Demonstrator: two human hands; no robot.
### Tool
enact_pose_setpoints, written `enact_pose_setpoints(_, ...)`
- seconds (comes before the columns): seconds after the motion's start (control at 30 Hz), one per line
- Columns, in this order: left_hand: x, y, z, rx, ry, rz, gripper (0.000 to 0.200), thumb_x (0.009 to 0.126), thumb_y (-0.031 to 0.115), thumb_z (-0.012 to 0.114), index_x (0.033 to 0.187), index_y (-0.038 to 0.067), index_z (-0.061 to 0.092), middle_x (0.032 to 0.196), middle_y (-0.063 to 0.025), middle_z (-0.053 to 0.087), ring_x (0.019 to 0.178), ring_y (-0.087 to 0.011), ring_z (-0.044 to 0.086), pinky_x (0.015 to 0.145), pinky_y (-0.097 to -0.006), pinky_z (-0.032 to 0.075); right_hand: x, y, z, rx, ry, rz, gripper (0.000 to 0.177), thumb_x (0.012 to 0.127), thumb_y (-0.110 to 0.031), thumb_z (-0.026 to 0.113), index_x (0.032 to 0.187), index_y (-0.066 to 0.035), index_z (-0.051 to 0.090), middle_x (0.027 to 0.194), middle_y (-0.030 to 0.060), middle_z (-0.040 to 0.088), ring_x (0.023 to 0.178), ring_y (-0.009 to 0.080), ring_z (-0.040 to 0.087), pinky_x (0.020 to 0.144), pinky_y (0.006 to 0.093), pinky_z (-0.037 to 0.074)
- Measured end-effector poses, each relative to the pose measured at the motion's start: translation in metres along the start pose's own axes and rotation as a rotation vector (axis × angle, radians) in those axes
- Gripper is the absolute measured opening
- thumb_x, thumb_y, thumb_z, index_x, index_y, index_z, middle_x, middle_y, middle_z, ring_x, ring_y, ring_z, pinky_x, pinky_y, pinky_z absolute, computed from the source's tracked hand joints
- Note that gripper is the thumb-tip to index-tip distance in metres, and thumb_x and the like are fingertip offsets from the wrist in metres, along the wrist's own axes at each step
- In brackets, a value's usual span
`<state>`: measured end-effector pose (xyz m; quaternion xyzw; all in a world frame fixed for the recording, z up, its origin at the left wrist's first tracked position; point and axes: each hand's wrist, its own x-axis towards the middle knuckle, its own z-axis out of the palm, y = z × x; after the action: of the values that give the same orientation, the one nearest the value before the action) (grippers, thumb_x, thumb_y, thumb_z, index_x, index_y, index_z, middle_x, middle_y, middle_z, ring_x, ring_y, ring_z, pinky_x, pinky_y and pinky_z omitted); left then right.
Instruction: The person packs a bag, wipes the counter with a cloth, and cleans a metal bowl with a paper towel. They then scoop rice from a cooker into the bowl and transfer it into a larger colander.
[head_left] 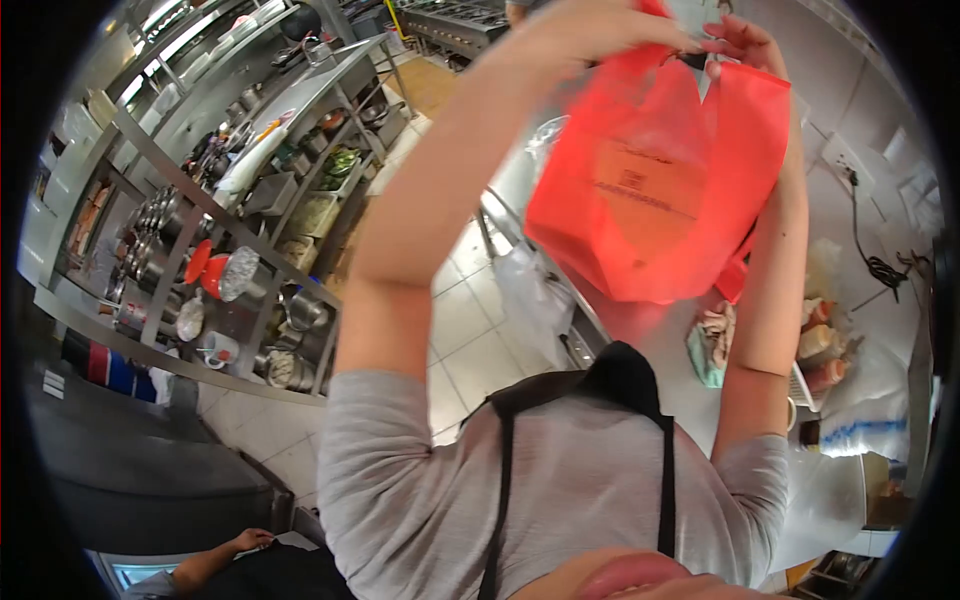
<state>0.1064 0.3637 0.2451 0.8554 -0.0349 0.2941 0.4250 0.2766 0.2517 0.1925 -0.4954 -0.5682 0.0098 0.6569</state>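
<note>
A red carrier bag with dark printing on its front hangs raised before me, partly filled out. My left hand reaches over its top from the left, blurred, with the fingers closed at the upper edge. On the other side, my right hand has its fingers curled at the bag's top by the handle. Both hands are close together there. What the bag contains is hidden. Below it, crumpled cloths lie on the steel counter.
At right, a white basket holds several sauce bottles; a black cord lies beyond. Metal shelving with pots stands at left. A stove is at the back. Another person's hand shows at lower left.
</note>
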Motion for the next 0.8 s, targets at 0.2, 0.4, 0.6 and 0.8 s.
enact_pose_setpoints(0.2,-0.03,0.019,0.012,0.466,0.241,0.244,0.026,0.077,0.022,0.063,0.088,-0.001,0.06,0.081,-0.0155,0.063,0.074,-0.024,0.062,0.067,-0.0311,0.047,-0.015,-0.018,0.031,0.405,-0.022,0.399,0.038,0.07,-0.005,0.071,0.106,-0.004,0.058,0.086,0.0002,0.061,0.081,0.01,0.058,0.068,0.0246,0.047)
enact_pose_setpoints(0.4,-0.164,-0.163,0.019,-0.208,0.848,-0.337,0.036,0.089,0.033,0.05,0.105,0.0,0.054,0.095,-0.0082,0.058,0.086,-0.0108,0.052,0.07,-0.0242,0.042,-0.019,0.018,-0.06,0.217,0.162,-0.02,0.016,0.085,-0.01,0.055,0.101,-0.008,0.059,0.09,0.0011,0.059,0.08,0.0116,0.056,0.069,0.0241,0.045)
enact_pose_setpoints(0.6,-0.281,-0.244,0.149,-1.39,0.452,-0.917,0.062,0.088,0.059,0.036,0.13,0.012,0.041,0.123,-0.0063,0.05,0.109,-0.0218,0.048,0.092,-0.0393,0.039,-0.009,-0.036,-0.127,0.634,-0.426,-0.026,0.007,0.087,-0.011,0.052,0.084,-0.014,0.057,0.079,-0.0022,0.055,0.069,0.0113,0.049,0.062,0.0222,0.039)
enact_pose_setpoints(0.8,-0.22,-0.209,0.205,-1.808,-0.04,-0.942,0.066,0.087,0.057,0.038,0.134,0.011,0.036,0.135,-0.0073,0.042,0.12,-0.0249,0.045,0.096,-0.0419,0.04,-0.063,-0.15,-0.189,0.544,-0.61,-0.207,0.014,0.088,-0.014,0.05,0.075,-0.015,0.051,0.069,-0.0038,0.047,0.058,0.0107,0.04,0.055,0.0224,0.033)
